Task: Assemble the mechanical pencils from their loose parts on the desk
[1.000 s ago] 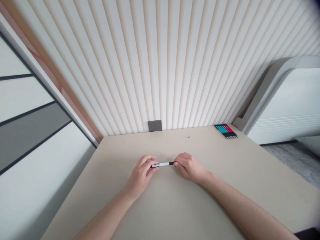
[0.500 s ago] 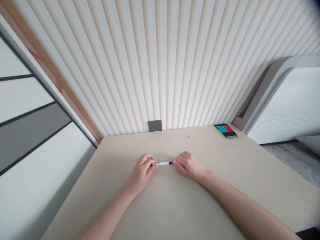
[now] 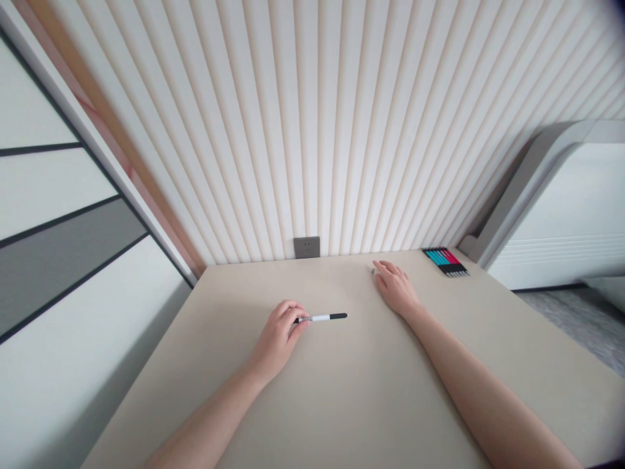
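Note:
Between the thumb and fingers of my left hand (image 3: 284,329) is a slim pen (image 3: 321,318) with a white barrel. Its bare black end points right, and its other end runs in under my fingers. Farther back and to the right, my right hand (image 3: 396,286) lies low over the tabletop with its fingers reaching out. Close by its thumb and fingertips is a tiny greyish piece (image 3: 374,271), too small to make out. I cannot tell whether the fingers touch it.
At the back right of the beige table (image 3: 303,397) lies a row of pens (image 3: 445,262), teal and red with black ends. A dark wall socket (image 3: 307,247) sits in the ribbed wall (image 3: 273,130) behind. White panels (image 3: 78,326) stand at the left, a grey-white headboard (image 3: 561,202) at the right.
My right hand has let go of the pen's black end and moved back and right to the tiny piece. My left hand keeps the pen in nearly the same place.

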Demonstrator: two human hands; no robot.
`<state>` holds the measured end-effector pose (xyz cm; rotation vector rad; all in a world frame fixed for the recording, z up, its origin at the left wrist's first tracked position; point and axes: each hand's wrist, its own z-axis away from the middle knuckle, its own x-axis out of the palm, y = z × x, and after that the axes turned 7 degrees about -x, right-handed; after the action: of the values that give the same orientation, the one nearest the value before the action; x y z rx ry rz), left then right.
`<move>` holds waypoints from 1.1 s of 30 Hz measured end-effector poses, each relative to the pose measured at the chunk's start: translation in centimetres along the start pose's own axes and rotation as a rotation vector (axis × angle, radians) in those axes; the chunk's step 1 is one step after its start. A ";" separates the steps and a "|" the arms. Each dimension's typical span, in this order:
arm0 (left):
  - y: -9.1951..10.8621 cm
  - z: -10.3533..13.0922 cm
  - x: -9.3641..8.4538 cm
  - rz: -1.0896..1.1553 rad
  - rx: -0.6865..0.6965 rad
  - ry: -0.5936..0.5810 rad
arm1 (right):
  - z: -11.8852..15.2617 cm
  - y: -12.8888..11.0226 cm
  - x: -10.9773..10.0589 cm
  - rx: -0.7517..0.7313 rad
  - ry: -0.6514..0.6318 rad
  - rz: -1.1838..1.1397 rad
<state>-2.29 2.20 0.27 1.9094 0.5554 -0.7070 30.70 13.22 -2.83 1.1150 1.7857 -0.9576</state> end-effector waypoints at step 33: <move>-0.1 0.0 0.1 -0.026 -0.002 0.083 | 1.9 -3.3 -1.6 -0.033 0.010 -0.416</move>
<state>-2.29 2.29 0.11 1.9399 0.6339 -0.6454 28.54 9.96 -1.53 0.7391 2.0791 -1.1565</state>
